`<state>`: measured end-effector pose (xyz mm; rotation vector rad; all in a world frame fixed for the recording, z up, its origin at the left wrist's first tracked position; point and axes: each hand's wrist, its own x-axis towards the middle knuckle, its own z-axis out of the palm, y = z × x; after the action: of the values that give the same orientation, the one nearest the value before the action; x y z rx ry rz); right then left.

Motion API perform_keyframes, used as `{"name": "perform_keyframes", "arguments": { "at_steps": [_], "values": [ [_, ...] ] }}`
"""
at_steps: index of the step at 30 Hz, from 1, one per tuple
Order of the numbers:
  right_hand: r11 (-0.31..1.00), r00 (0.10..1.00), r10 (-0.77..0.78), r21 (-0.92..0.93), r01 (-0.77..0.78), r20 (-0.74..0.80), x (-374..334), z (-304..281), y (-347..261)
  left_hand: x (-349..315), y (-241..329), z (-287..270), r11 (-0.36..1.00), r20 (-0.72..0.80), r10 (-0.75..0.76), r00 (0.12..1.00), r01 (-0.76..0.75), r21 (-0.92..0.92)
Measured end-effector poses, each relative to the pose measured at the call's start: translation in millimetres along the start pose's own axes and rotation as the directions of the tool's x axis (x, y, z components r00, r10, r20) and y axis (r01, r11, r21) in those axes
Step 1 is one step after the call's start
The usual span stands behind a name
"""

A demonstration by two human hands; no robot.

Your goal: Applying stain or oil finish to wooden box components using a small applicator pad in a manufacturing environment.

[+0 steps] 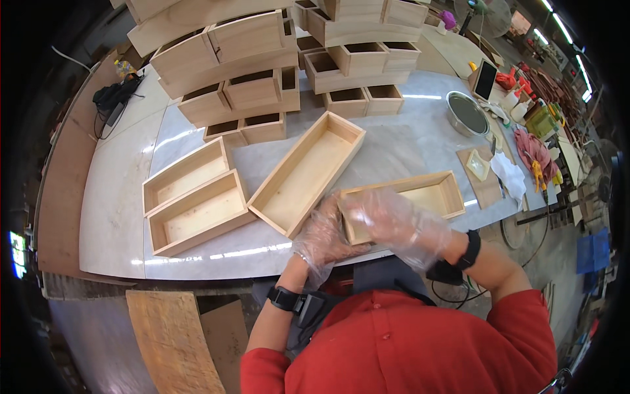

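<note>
While both gloved hands meet at its near-left end, the open wooden box (420, 197) lies right of centre, long axis running lower left to upper right. Left hand (325, 240) and right hand (387, 220) grip that end.

Four long open wooden boxes lie on the near part of the table: two side by side at the left (190, 200), one slanted in the middle (307, 172), one under two gloved hands (401, 197). One round metal bowl (467, 113) sits far right.
</note>
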<state>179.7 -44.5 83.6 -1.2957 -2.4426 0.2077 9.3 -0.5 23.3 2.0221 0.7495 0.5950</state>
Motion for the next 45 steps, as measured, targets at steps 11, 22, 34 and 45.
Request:
{"name": "perform_keyframes", "arguments": {
  "at_steps": [11, 22, 34, 45],
  "values": [
    [0.984, 0.999, -0.012, 0.179, 0.006, 0.035, -21.5, -5.8, -28.8, 2.4, -0.5, 2.6, 0.999, -0.067, 0.040, 0.997, -0.038, 0.031],
    [0.993, 0.997, 0.073, 0.089, -0.074, 0.013, -36.0, -3.3, -45.6, 2.9, 0.1, 3.7, 1.000, -0.016, -0.004, 1.000, 0.004, -0.030],
    [0.992, 0.993, 0.118, 0.048, -0.118, 0.001, -58.1, 2.5, -44.3, 4.0, 4.9, 6.2, 0.999, -0.031, -0.045, 0.999, 0.045, -0.009],
    [0.876, 0.926, 0.346, -0.301, -0.377, -0.154, -147.6, -30.5, 4.0, 6.3, 12.2, 6.8, 0.998, 0.012, -0.035, 0.999, 0.036, -0.042]
  ]
}}
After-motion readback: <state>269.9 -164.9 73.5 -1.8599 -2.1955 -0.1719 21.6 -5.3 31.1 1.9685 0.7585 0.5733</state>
